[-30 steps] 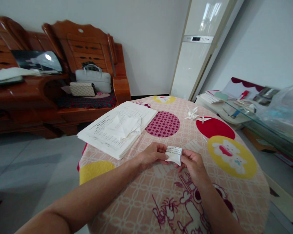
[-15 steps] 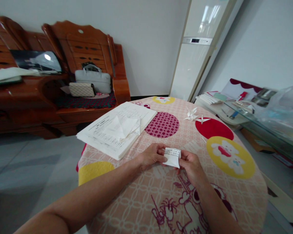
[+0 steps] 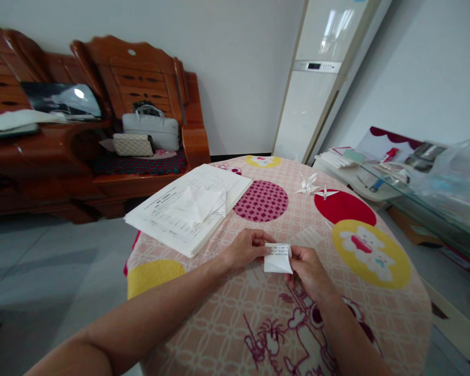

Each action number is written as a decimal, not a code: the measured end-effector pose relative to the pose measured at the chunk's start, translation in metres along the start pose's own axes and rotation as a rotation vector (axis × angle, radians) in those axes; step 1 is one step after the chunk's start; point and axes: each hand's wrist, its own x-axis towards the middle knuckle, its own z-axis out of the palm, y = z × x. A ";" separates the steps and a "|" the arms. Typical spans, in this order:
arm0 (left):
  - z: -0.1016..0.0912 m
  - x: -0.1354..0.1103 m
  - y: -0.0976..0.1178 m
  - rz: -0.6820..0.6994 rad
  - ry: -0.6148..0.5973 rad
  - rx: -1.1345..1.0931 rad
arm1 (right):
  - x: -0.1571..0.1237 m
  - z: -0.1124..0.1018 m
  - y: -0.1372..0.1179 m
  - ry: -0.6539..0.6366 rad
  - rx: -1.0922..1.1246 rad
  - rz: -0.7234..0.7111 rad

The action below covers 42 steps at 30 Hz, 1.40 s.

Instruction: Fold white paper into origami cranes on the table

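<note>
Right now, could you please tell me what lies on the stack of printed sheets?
Folded white paper lies on the stack; whatever is beneath it is covered and cannot be seen.

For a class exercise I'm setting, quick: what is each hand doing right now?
Left hand: closed, holding the folded printed paper by its left side.
Right hand: closed, holding the same paper by its right side.
</note>
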 end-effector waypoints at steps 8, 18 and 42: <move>0.003 -0.006 0.006 0.095 0.096 0.620 | 0.003 -0.003 -0.001 0.155 -0.488 -0.161; 0.004 -0.004 0.001 0.393 0.046 0.752 | 0.002 -0.007 -0.001 0.263 -0.994 -0.262; 0.029 -0.016 0.010 0.374 0.049 1.001 | 0.000 -0.007 0.001 0.282 -0.988 -0.268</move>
